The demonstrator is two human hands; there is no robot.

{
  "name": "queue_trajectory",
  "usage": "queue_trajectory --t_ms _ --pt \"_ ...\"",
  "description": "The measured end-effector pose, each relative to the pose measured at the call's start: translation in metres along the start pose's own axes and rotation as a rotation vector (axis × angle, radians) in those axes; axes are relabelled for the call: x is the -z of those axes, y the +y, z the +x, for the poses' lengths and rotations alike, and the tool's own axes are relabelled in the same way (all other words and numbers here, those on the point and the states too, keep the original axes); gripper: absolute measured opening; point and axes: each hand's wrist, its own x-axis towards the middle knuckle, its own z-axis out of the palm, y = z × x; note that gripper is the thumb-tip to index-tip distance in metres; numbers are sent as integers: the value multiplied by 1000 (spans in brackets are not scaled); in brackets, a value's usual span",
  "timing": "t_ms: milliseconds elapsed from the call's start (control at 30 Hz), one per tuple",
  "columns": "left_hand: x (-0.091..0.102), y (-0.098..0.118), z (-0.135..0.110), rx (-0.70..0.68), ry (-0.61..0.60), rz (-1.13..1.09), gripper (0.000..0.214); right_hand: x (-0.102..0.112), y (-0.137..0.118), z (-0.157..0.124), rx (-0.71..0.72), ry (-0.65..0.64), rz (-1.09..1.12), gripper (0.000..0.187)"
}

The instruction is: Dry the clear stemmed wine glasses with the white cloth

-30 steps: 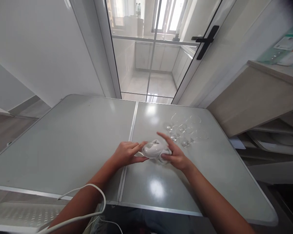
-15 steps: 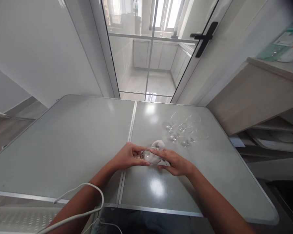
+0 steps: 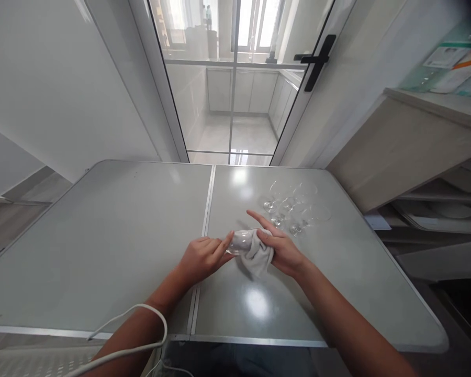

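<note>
A clear stemmed glass [image 3: 237,242] lies on its side above the grey table [image 3: 102,246], held between both hands. My left hand [image 3: 202,256] is closed on its stem end, fingers pointing right. My right hand [image 3: 280,246] grips a white cloth [image 3: 257,254] wrapped over the glass's bowl, with the forefinger stretched out on top. The cloth's loose corner hangs down toward the tabletop.
Several more clear stemmed glasses [image 3: 294,207] stand in a cluster on the table's right half, just beyond my right hand. A white cable [image 3: 129,335] loops over the near table edge. A glass door [image 3: 231,78] stands behind; wooden shelving [image 3: 424,141] is at the right.
My right hand has turned the cloth round the glass; the forefinger lifted, lay flat, and is raised again. More cloth now hangs below the glass. The left hand kept its hold.
</note>
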Motion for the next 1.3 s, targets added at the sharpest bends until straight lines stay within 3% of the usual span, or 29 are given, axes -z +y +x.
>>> queue_trajectory --t_ms 100,200,333,400,500,600,733,800,900,1000,1067,1167,1233,1300 --pt "-4 3 0 19 -37 -62 41 -1 3 1 108 -17 -186 67" --pt "0 6 8 333 -137 -530 53 3 -1 -4 319 -162 -411 61" --pt "14 4 20 764 -513 -1270 48 9 0 -4 613 -357 -653 50" --pt "18 1 23 877 -618 -1461 46 11 5 0 754 -358 -749 43" --pt "18 0 21 988 -660 -1559 47 13 14 6 892 -239 -876 31" --pt "11 1 19 1001 -565 -1516 51 11 17 6 815 -110 -872 31" --pt "5 6 17 856 -415 -1296 56 3 5 -1 467 3 -611 52" --pt "4 8 14 734 -317 -1049 53 2 -2 -3 372 -81 -518 56" --pt "0 10 8 475 -58 -548 56 2 -7 -3 325 -195 -453 51" --pt "-7 10 2 292 94 -208 54 2 0 0 372 -74 -486 41" --pt "-11 10 1 273 124 -137 52 0 8 2 413 37 -532 34" --pt "-17 10 2 329 102 -245 52 -1 17 4 466 263 -489 33" --pt "-18 12 3 371 41 -363 47 1 17 3 523 434 -329 37" --pt "-18 14 2 395 -43 -461 41 5 13 1 553 466 -127 42"
